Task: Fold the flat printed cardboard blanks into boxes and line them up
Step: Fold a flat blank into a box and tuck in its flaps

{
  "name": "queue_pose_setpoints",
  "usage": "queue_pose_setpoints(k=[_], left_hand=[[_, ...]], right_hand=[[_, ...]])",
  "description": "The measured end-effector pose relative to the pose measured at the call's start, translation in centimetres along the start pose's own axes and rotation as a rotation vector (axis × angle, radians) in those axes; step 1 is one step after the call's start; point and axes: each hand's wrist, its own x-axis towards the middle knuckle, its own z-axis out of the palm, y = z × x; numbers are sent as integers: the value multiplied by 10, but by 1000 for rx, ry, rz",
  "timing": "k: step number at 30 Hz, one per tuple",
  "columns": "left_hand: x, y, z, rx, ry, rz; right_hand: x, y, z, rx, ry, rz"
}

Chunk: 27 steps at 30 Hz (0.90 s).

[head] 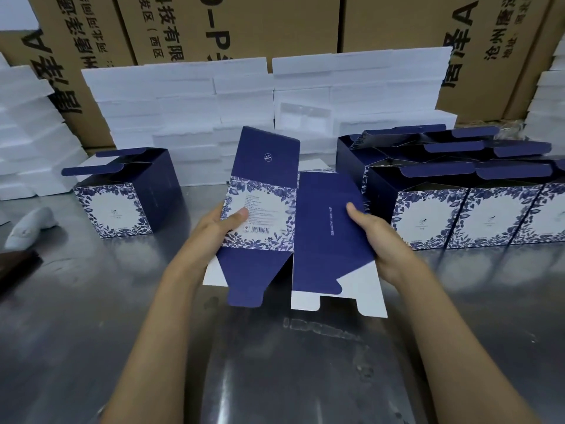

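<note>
I hold a navy and white floral cardboard blank (318, 234) above the steel table, half opened, its flaps hanging toward me. My left hand (224, 223) grips its left edge, thumb on the floral label panel. My right hand (371, 231) grips its right edge, thumb on the navy panel. One folded box (122, 200) stands open-topped at the left. A row of several folded boxes (477, 215) with raised lid flaps stands at the right.
Stacked white foam trays (214, 99) line the back of the steel table (91, 316), more at far left and right. Large brown cartons (275, 22) rise behind them. A white object (29, 226) and a dark object (15, 264) lie at the left edge.
</note>
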Motion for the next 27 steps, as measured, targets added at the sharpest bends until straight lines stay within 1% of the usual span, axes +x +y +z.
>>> queue_pose_setpoints(k=[2,4,6,8,10,12,14,17,18,20,23,25,27], left_hand=[[0,2,4,-22,42,-34],[1,1,6,-19,116,-58],[2,-1,5,-50,154,-28],[2,-3,4,-44,194,22],[2,-4,6,-34,221,56],[3,-5,9,-31,235,52],[4,-7,11,3,238,48],[3,-10,12,96,281,92],[3,-11,12,95,309,102],[3,-11,11,4,385,84],[3,-11,8,-167,494,-15],[1,-14,6,-131,604,-54],[-6,-21,4,-29,677,-21]], right_hand=[[0,-2,-3,-16,53,-47],[-1,-2,-5,-23,31,-58],[-2,-2,-3,-9,-13,-28],[-4,-4,3,-3,-18,-3],[-4,-4,7,-17,25,-44],[-3,-4,7,-29,76,-126],[-4,-5,7,-70,100,-164],[-5,-7,8,-93,99,-144],[-6,-8,7,-51,72,-116],[-8,-10,7,62,-14,-78],[-15,-10,11,191,-135,-102],[-23,-7,26,239,-212,-75],[-27,3,45,156,-291,-68]])
